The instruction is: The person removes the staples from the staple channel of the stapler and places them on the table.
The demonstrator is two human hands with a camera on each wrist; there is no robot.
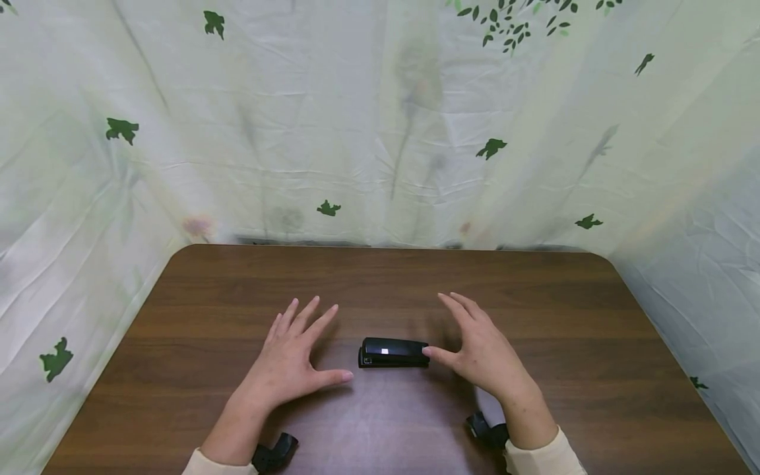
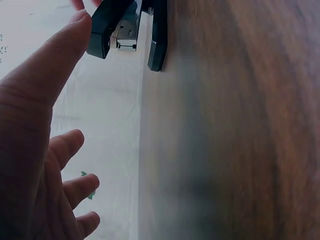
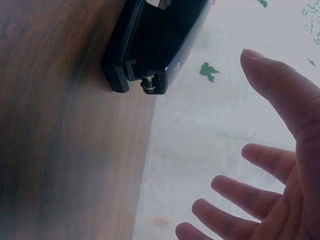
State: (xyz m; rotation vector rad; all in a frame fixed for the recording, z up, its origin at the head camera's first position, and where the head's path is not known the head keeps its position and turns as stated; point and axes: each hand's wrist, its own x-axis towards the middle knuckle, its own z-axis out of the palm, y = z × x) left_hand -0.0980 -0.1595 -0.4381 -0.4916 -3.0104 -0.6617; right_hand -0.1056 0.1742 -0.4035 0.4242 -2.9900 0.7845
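Black stapler [image 1: 388,358] on brown table [image 1: 392,422], between thumbs of left hand [image 1: 287,369] and right hand [image 1: 489,353]. Fingers on both apart, holding nothing. Stapler might slide if one thumb bumps it; open mouth [image 2: 126,36], facing left thumb, might pinch if squeezed.

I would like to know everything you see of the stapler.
The black stapler is glossy and plastic-looking, with a small white patch. Silvery metal shows in its open mouth; a metal part shows at the other end. It rests on its base, crosswise on the brown table, between left hand and right hand; neither hand seems to touch it.
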